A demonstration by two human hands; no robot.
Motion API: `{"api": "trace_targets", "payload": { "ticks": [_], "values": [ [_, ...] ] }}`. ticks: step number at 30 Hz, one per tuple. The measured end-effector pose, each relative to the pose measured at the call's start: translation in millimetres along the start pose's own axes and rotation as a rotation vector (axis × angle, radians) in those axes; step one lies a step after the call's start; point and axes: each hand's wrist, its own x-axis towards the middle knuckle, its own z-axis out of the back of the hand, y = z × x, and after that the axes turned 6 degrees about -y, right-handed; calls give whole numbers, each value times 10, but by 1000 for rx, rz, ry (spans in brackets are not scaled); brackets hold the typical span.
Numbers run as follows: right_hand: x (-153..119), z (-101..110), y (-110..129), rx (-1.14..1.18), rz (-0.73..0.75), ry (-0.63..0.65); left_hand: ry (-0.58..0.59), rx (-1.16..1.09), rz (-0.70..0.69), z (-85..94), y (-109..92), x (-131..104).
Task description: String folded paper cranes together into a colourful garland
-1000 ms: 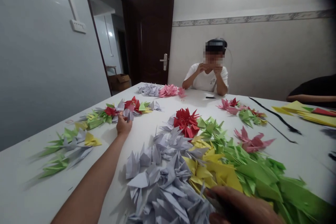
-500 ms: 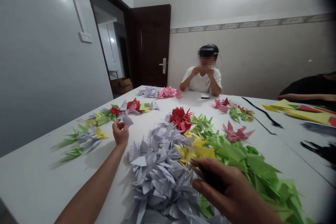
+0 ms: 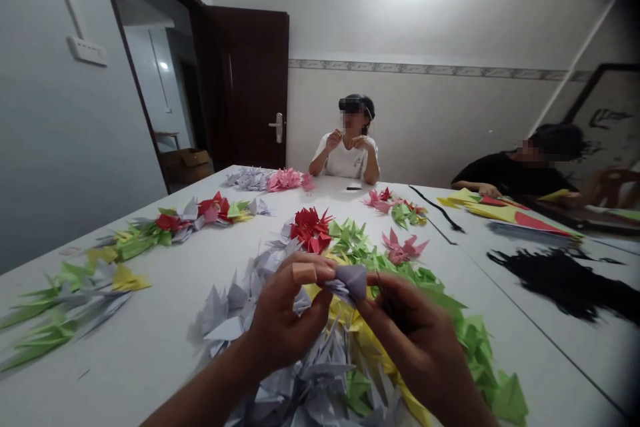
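Observation:
In the middle of the view my left hand [image 3: 293,310] is closed, pinching a lavender-grey paper crane [image 3: 350,282] between thumb and fingers. A tan band wraps its index finger. My right hand [image 3: 420,330] is closed too, its thumb and index fingertips at the crane's right edge. A thin dark tool [image 3: 381,287] shows at those fingertips; its kind I cannot make out. Below both hands spreads a heap of grey cranes [image 3: 310,380], with yellow ones [image 3: 373,340] and green ones [image 3: 480,340] to the right. Red cranes [image 3: 310,230] sit just beyond.
Mixed strings of cranes [image 3: 175,220] lie along the table's left side. Pink cranes [image 3: 403,247] and black cords [image 3: 565,280] are on the right, near coloured paper sheets [image 3: 520,217]. One person [image 3: 350,153] sits opposite, another person [image 3: 505,170] at the far right.
My left hand has come from the cranes on the left to the middle, bringing a grey crane to my right hand. My view has turned right.

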Motion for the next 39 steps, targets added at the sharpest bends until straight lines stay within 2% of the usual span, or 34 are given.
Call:
{"api": "trace_targets", "payload": {
  "ticks": [4,6,13,16,18,21,24,27,30,33,37,39],
  "values": [
    [0,-33,-79,-10,-15,60,137,31,17,85,20,-63],
    [1,-30,-79,-27,7,57,187,-3,85,109,7,-78],
    [29,-21,-35,-50,50,80,251,-150,355,3,33,-53],
    [37,23,-51,-51,21,50,270,-59,453,56,75,15],
    [37,82,-58,-53,8,34,399,81,516,150,82,78],
    [35,175,-57,-63,5,58,721,212,566,254,47,136],
    [35,217,-48,-89,14,110,961,277,468,208,-27,93],
    [44,207,-35,-120,50,138,1079,348,381,76,-90,-12],
    [59,198,-33,-155,80,178,1127,396,335,-22,-101,-88],
    [63,226,-56,-181,63,193,1106,390,298,-54,-74,-112],
    [39,299,-99,-206,-12,171,1011,340,294,-16,-35,-83],
    [29,323,-98,-209,-51,167,919,348,270,24,-23,-47]
  ]
}}
